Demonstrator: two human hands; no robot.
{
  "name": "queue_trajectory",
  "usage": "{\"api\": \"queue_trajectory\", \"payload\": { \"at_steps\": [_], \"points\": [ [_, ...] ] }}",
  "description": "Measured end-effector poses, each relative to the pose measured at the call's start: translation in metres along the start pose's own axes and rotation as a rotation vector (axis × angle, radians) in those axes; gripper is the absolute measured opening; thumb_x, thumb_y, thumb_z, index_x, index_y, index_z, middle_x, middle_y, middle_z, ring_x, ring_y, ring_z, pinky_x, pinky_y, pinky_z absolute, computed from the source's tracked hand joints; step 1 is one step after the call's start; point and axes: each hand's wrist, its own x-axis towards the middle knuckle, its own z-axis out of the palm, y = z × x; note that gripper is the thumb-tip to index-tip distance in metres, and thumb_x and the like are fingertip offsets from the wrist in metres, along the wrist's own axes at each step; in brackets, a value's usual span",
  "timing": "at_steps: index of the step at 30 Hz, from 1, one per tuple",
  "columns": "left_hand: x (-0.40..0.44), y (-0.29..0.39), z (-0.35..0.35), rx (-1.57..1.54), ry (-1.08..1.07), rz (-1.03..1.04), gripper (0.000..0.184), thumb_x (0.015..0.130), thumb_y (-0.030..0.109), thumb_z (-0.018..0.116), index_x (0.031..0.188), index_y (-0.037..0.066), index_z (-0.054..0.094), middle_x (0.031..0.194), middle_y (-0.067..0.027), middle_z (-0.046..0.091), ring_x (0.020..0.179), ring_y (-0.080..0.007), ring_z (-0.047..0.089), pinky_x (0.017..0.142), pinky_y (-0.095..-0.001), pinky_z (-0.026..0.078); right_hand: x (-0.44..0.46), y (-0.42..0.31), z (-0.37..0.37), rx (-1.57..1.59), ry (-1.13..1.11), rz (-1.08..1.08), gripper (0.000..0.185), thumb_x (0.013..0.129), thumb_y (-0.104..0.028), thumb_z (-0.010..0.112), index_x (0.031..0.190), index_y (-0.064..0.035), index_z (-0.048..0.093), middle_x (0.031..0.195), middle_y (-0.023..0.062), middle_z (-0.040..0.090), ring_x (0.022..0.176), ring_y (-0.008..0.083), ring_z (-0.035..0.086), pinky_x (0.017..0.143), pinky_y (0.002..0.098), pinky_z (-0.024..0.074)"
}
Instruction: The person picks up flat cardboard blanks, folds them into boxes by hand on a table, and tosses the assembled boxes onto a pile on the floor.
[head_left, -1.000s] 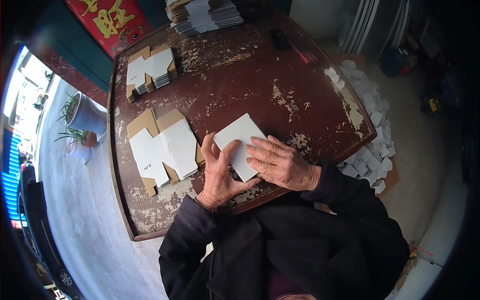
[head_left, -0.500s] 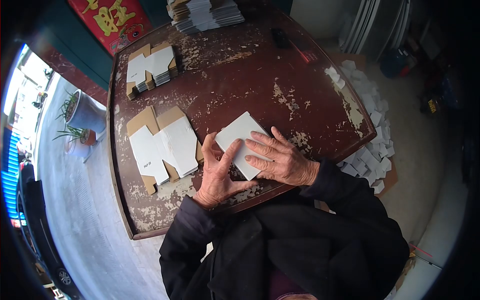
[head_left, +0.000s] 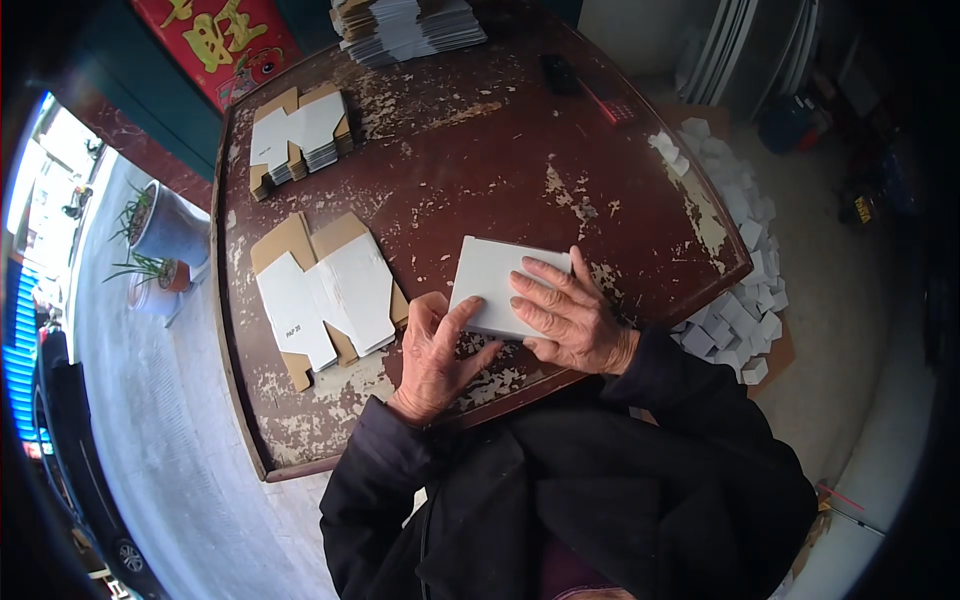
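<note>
A small white carton (head_left: 492,272), folded into a closed box, rests on the worn table in front of me. My right hand (head_left: 572,315) lies over its right part, fingers across the top and thumb by the near edge; it grips the carton. My left hand (head_left: 437,355) is at the near left corner, its index fingertip touching the carton. The left thumb stands away from the index finger, and the other left fingers are bent and partly hidden. Just left of that hand lie flat unfolded cartons (head_left: 345,285), white outside with brown flaps.
Farther back are a stack of flat cartons (head_left: 305,135) and a taller pile (head_left: 410,30). A black phone-like object (head_left: 559,75) and a red calculator-like object (head_left: 612,108) lie at the far right. Many small white boxes (head_left: 735,325) are heaped beyond the table's right edge.
The carton has turned on the table, its far corner swinging left, and one side now faces me. My left thumb has drawn back a little; my right hand has turned along with the carton.
</note>
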Motion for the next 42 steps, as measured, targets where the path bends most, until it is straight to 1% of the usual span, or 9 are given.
{"api": "queue_trajectory", "payload": {
  "at_steps": [13,18,23,28,32,37,39,40,42],
  "points": [
    [0.019,-0.012,-0.005,-0.127,-0.034,0.075,0.067,0.066,0.026,0.087,0.123,0.009,0.056,0.125,-0.0171,0.042,0.104,-0.0303,0.051,0.084,-0.0373,0.049,0.007,0.017,-0.003,0.169,-0.016,-0.064,0.029,0.083,-0.019,0.067,0.109,-0.0069,0.07,0.134,0.0092,0.059,0.13,0.0277,0.05,0.119,0.0575,0.0093],
    [0.03,-0.01,-0.011,-0.256,-0.04,-0.052,0.074,0.062,0.031,0.09,0.124,0.009,0.056,0.134,-0.0193,0.04,0.11,-0.0333,0.051,0.089,-0.04,0.049,0.012,0.022,-0.011,0.259,-0.078,-0.082,0.027,0.08,-0.014,0.069,0.106,-0.0056,0.071,0.132,0.0111,0.061,0.131,0.0312,0.049,0.12,0.0544,0.0102],
    [0.046,-0.018,-0.005,-0.167,-0.106,0.126,0.079,0.061,0.032,0.09,0.128,0.01,0.054,0.137,-0.0208,0.037,0.108,-0.0324,0.053,0.088,-0.0395,0.052,0.018,0.024,-0.02,0.303,-0.163,-0.01,0.029,0.079,-0.012,0.07,0.108,-0.0084,0.072,0.134,0.0109,0.059,0.136,0.0308,0.044,0.121,0.0523,0.0113],
    [0.04,-0.018,-0.003,-0.146,-0.129,0.086,0.082,0.062,0.034,0.089,0.131,0.01,0.053,0.136,-0.0215,0.039,0.113,-0.0359,0.053,0.091,-0.0417,0.051,0.023,0.022,-0.019,0.174,-0.204,-0.052,0.035,0.081,-0.018,0.07,0.116,-0.0106,0.069,0.144,0.016,0.048,0.141,0.0325,0.035,0.119,0.0507,0.0148],
    [0.035,-0.02,0.002,-0.08,-0.102,0.119,0.084,0.062,0.034,0.089,0.133,0.01,0.052,0.134,-0.0225,0.041,0.116,-0.0386,0.052,0.092,-0.0433,0.05,0.036,0.022,-0.025,0.157,-0.275,0.05,0.054,0.074,-0.019,0.075,0.125,-0.0098,0.063,0.151,0.0238,0.035,0.141,0.0415,0.029,0.118,0.0503,0.0172],
    [0.032,-0.013,-0.003,-0.085,-0.113,0.021,0.087,0.062,0.034,0.089,0.135,0.008,0.05,0.134,-0.023,0.041,0.116,-0.0404,0.05,0.095,-0.0447,0.048,0.046,0.024,-0.028,0.011,-0.422,0.049,0.072,0.068,-0.024,0.078,0.135,-0.0115,0.054,0.151,0.0288,0.028,0.137,0.0453,0.031,0.114,0.0527,0.0228],
    [0.033,-0.02,0.001,-0.118,-0.093,0.062,0.092,0.062,0.032,0.089,0.138,0.004,0.045,0.134,-0.0234,0.041,0.117,-0.0412,0.049,0.096,-0.0459,0.046,0.036,0.037,-0.016,0.032,-0.367,0.002,0.078,0.064,-0.023,0.078,0.136,-0.0128,0.051,0.148,0.0284,0.031,0.132,0.0437,0.035,0.111,0.0544,0.0255],
    [0.032,-0.021,0.002,-0.149,-0.149,0.106,0.092,0.062,0.032,0.089,0.138,0.004,0.045,0.134,-0.0234,0.041,0.117,-0.0412,0.049,0.096,-0.0459,0.046,0.05,0.027,-0.027,0.031,-0.42,0.027,0.077,0.061,-0.023,0.078,0.133,-0.0123,0.052,0.14,0.0261,0.035,0.123,0.0408,0.039,0.108,0.0553,0.0256],
    [0.028,-0.024,0.002,-0.146,-0.087,0.107,0.092,0.065,0.032,0.087,0.139,0.0,0.042,0.136,-0.0223,0.042,0.119,-0.0404,0.049,0.099,-0.0469,0.044,0.047,0.028,-0.024,0.061,-0.375,0.018,0.079,0.057,-0.024,0.079,0.13,-0.0128,0.053,0.128,0.0212,0.04,0.115,0.0378,0.04,0.104,0.0537,0.0279]
  ]
}}
